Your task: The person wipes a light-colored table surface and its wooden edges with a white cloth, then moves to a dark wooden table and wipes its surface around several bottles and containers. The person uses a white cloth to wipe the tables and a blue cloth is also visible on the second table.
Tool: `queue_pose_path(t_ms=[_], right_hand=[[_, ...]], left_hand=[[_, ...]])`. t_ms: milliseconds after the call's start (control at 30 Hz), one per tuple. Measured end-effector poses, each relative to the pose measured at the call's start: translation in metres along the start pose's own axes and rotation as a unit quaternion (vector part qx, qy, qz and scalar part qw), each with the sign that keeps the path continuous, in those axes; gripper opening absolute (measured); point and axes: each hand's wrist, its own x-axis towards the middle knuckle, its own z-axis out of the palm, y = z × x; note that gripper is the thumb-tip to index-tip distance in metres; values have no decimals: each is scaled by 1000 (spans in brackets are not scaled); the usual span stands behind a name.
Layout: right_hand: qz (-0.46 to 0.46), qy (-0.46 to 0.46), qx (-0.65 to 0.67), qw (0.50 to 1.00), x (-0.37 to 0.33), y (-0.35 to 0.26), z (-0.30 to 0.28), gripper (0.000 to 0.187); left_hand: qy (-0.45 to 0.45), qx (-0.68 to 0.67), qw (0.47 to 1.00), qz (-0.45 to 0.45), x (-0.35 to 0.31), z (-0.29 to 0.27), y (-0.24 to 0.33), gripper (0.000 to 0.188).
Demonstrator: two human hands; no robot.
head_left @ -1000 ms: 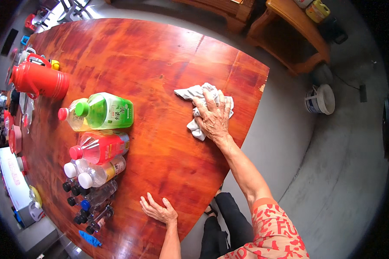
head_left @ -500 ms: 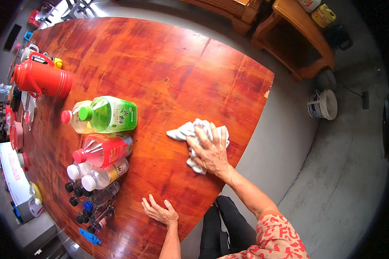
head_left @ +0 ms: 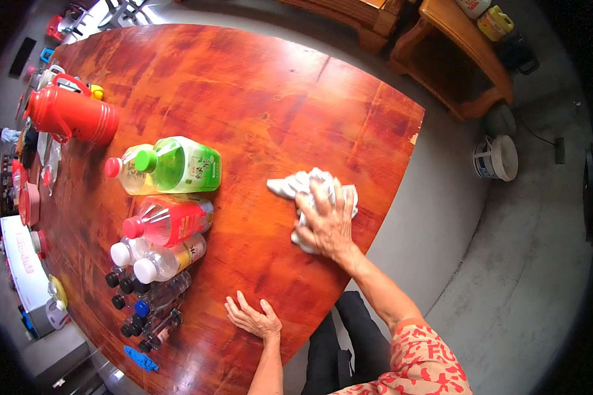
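My right hand (head_left: 327,224) presses down on a crumpled white cloth (head_left: 302,238) on the reddish-brown wooden table (head_left: 244,131), fingers spread over it near the right edge. The cloth sticks out past the fingers, with one tail pointing left. Lower down, my left hand (head_left: 255,317) rests on the tabletop, open, its fingers apart and nothing in it. To its left stand several bottles: a large green-labelled bottle (head_left: 188,164), a clear one with a red cap (head_left: 133,172), a red-labelled bottle (head_left: 171,219) and a white-capped bottle (head_left: 171,260).
Small dark-capped bottles (head_left: 153,313) and a blue crumpled piece (head_left: 140,359) lie at the lower left. A red thermos jug (head_left: 72,115) stands farther left, beyond it a white box (head_left: 23,263). Wooden furniture (head_left: 454,59) and a white bucket (head_left: 496,158) are on the floor at right.
The whole scene has shifted slightly right and up in the picture. My right hand stays on the cloth, which is bunched a little differently. My left hand remains on the table.
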Motion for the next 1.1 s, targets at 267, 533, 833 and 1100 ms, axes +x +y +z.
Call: queue_pose_path(t_ms=[267,533,833,1100], right_hand=[[-104,-15,16,994,-20,-30,17,53],[62,28,-86,994,-10,-9,8,55],[40,-22,-65,997,-55,27,-26,60],[71,88,-111,987,45,133,-40,46]], left_hand=[[-2,-4,1000,11,0,1,-1,61],[-14,-1,1000,-1,-1,-1,3,62],[-10,4,1000,-5,0,1,3,59],[7,-116,986,117,40,4,94,48]])
